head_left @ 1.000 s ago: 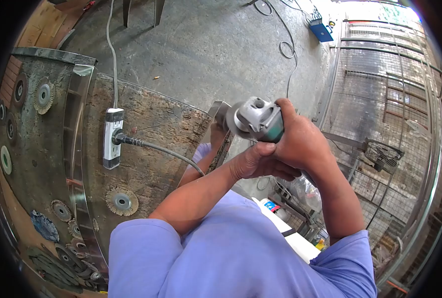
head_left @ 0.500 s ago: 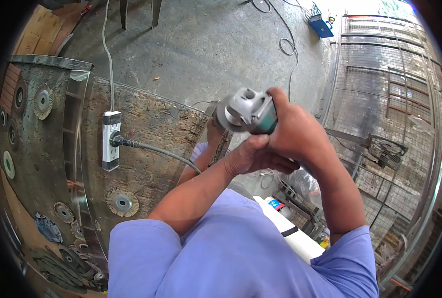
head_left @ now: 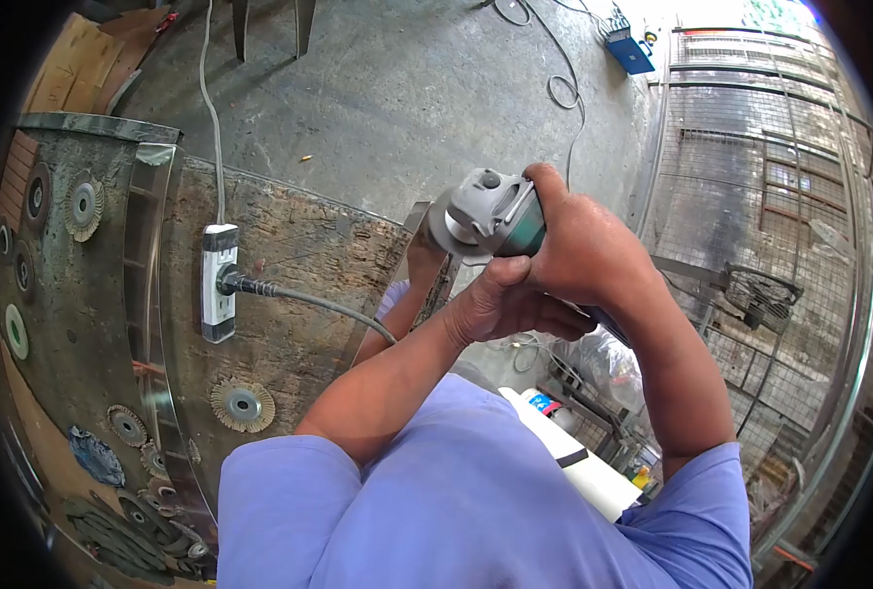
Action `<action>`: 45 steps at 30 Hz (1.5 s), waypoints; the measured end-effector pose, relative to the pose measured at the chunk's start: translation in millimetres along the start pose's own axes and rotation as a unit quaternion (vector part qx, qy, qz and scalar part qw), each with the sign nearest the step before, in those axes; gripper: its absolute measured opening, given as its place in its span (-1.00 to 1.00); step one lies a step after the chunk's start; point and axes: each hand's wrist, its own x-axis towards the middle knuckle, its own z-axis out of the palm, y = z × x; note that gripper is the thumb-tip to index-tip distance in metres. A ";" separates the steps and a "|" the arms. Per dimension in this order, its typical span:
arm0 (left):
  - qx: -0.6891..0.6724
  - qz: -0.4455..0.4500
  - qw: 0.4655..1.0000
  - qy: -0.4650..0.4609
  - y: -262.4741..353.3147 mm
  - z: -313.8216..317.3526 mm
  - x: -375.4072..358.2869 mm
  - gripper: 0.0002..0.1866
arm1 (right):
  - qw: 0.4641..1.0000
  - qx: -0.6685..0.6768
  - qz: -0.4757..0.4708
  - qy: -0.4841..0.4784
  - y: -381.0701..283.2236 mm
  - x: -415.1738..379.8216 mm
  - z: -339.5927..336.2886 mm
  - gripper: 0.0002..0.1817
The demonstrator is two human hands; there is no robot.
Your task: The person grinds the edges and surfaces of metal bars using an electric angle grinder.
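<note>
An angle grinder point(head_left: 523, 228) with a grey metal head and a green body is held in both my hands. My right hand point(head_left: 586, 245) wraps over the body just behind the head. Below it, my left hand point(head_left: 505, 299) closes round the underside, thumb resting along the body. The grinder's round disc point(head_left: 446, 224) faces left, overlapping the upper end of a shiny metal piece point(head_left: 419, 257) at the bench edge. That piece mirrors an arm and a purple sleeve.
On the worn wooden bench point(head_left: 299, 216) lie a white power strip point(head_left: 219, 285) with a plugged-in cord point(head_left: 309, 296) and a bristly wheel point(head_left: 242, 403). Several wheels and discs cover the left side. Metal mesh frames point(head_left: 731, 196) stand right; a blue box point(head_left: 630, 51) sits on the floor.
The grinder and both hands stay in nearly the same place, with the grinder's head tilted very slightly. The whole view has shifted a little.
</note>
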 end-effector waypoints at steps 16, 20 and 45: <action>-0.019 0.007 0.999 -0.025 -11.1 -2.3 6.3 0.09 | 0.999 -0.006 0.002 0.036 13.9 0.4 12.7 -0.07; -0.030 0.036 0.998 -0.036 -4.0 -4.2 5.2 0.07 | 1.000 -0.002 0.001 0.019 1.3 3.2 2.8 -0.06; -0.038 -0.046 0.998 0.019 -51.0 3.4 -2.6 -0.04 | 0.998 0.054 0.013 0.009 54.5 -24.7 49.4 -0.08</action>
